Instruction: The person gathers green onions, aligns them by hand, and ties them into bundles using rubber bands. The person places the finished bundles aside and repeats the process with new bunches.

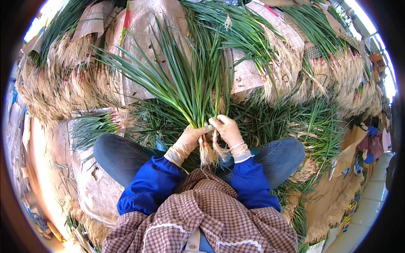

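Observation:
My left hand (190, 139), in a pale glove, is closed around the base of a bunch of green garlic (183, 91). The long leaves fan up and away from me, and the pale roots (206, 155) hang below the fist. Close beside it, my right hand (229, 132), also gloved, pinches a green garlic stalk (215, 137) near its white base, its roots dangling. Thumbs of both hands nearly meet. Loose green leaves (253, 121) lie beneath and beyond the hands, between my bent knees.
Heaped green garlic with roots towards me (76, 82) fills the far left, with more at the far right (335, 66). Woven sacking (142, 63) lies among the heaps. A small bundle (98, 123) rests by my left knee, a loose pile (316, 136) by my right. Another person (370, 142) is at far right.

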`<state>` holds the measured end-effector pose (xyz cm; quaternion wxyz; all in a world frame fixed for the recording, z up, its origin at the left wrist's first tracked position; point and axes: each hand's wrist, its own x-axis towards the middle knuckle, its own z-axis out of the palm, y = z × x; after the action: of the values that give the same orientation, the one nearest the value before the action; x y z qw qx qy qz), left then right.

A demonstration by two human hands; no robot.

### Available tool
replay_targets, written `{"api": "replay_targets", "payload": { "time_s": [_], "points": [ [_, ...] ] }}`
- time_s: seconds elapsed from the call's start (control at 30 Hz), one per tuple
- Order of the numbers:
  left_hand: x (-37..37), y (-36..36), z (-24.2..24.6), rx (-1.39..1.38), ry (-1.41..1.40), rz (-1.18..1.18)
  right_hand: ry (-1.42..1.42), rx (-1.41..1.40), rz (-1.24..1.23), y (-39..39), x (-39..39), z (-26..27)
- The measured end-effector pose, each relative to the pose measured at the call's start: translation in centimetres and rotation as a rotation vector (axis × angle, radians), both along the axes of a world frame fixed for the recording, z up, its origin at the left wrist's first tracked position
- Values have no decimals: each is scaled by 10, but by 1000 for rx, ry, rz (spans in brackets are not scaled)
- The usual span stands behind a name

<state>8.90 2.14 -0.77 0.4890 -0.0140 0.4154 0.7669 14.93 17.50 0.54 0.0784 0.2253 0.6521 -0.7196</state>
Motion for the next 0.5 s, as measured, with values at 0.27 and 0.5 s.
{"api": "replay_targets", "payload": {
  "time_s": [0.27,0.5],
  "points": [
    [-3,-6,3,-111,160,-26,187,-155,-393,-9,10,-7],
    [-5,-27,94,290,-48,-7,123,729,-340,68,-78,-83]
  ]
}}
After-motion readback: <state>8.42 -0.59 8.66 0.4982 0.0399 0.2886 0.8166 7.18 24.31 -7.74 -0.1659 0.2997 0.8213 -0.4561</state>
